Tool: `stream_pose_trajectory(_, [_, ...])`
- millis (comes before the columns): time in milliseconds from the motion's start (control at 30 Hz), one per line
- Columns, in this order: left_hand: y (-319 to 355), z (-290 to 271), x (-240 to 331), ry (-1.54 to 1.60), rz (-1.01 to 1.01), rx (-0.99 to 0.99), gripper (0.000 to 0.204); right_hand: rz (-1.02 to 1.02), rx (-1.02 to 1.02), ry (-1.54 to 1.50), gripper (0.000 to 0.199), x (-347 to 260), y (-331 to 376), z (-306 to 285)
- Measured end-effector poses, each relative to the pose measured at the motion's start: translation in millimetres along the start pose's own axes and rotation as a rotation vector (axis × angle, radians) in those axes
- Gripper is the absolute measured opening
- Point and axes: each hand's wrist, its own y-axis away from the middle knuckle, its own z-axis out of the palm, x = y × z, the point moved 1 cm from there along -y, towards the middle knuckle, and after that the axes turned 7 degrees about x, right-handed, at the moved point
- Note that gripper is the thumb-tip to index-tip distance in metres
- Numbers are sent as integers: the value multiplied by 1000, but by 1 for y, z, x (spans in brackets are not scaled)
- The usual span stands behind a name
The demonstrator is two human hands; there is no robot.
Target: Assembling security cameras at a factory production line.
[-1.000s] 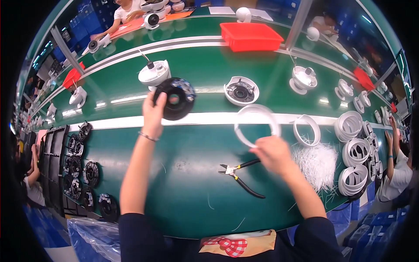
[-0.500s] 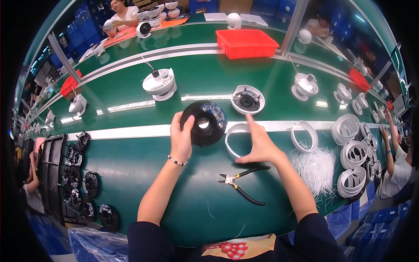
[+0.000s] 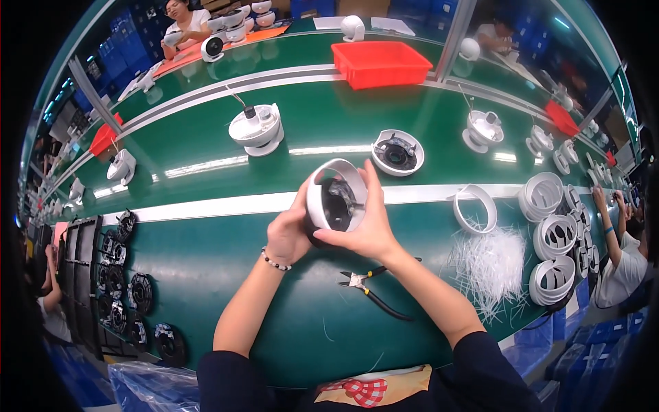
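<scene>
Where a second before the black round part and the white ring had been held apart on the green bench (image 3: 206,275), the two sat joined as one white-rimmed dome housing (image 3: 336,199), lifted clear over the white stripe near the bench's middle, suggesting the fitting step was about done. The left hand (image 3: 288,233) cupped its underside with fingers closed and the right hand (image 3: 367,230) gripped its rim. Bare bench lay toward the near edge except for black-handled pliers (image 3: 374,292) under the right forearm; loose white cable ties (image 3: 491,264) and stacked white rings (image 3: 549,237) crowded the right edge.
</scene>
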Motion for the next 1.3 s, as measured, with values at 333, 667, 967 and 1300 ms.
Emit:
stream_pose_trajectory(333, [5, 12, -19, 182, -181, 200, 81, 123, -15, 77, 119, -20, -1, 3])
stream_pose_trajectory(667, [6, 0, -22, 214, -148, 128, 69, -90, -372, 395, 133, -17, -11, -18])
stream_pose_trajectory(967, [5, -4, -27, 202, -154, 178, 70, -68, -303, 58, 120, -15, -14, -25])
stream_pose_trajectory(1300, [7, 2, -21, 169, -117, 270, 67, -131, -203, 165, 112, -22, 3, -18])
